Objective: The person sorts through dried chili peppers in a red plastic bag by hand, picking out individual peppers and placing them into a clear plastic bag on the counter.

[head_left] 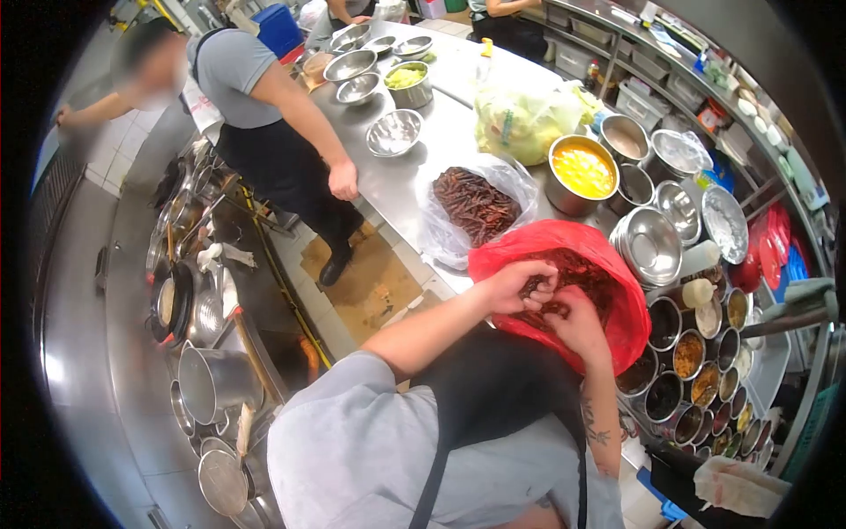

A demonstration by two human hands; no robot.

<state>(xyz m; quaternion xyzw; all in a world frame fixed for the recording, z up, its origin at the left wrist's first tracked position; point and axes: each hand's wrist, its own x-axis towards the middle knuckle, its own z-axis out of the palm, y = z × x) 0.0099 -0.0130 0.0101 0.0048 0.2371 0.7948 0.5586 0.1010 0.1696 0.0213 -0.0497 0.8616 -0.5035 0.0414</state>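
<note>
A red plastic bag stands with its mouth wide, holding a heap of dark red dried chillies. Over that mouth, my left hand is closed, with dark dried chilli showing between its fingers. Close beside it, my right hand is closed too, fingertips pinched on dried chilli near the left hand. Just beyond the red bag lies a clear plastic bag with more dark dried chillies in it. The fingers partly hide the pieces they grip.
A pot of yellow-orange food in liquid, stacked steel bowls and several seasoning tins crowd the right. A vegetable bag and steel bowls sit farther along the steel table. A co-worker stands left, near stoves and pots.
</note>
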